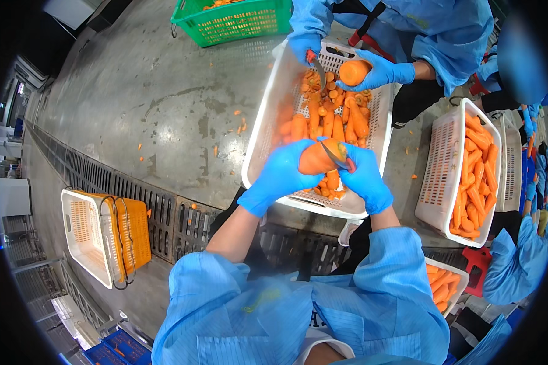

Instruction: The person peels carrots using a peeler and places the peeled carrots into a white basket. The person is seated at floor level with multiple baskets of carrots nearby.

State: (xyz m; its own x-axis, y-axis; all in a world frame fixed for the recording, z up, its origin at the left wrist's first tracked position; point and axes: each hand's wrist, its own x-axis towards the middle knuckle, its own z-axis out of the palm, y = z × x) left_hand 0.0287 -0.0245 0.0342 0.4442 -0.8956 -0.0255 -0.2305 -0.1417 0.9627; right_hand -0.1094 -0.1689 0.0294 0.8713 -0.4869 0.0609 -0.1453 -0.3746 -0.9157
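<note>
A thick orange carrot point(314, 159) lies in my blue-gloved left hand point(281, 171), its stem end turned toward the right. My right hand point(364, 175), gloved too, grips a knife point(335, 156) with a red handle, and the blade lies against the stem end of that carrot. Below both hands stands a white perforated plastic crate point(261, 132). Inside it are peeled carrots point(335, 125) and many cut carrot ends point(311, 82). Part of the crate's near end is hidden by my hands and forearms.
Across the crate, a co-worker's gloved hands hold a curved knife point(318, 68) and a carrot point(354, 73). A carrot-filled white crate point(438, 169) stands right; a green crate point(242, 23) stands beyond. White and yellow crates point(137, 230) lie left, beside a floor drain grate point(123, 182).
</note>
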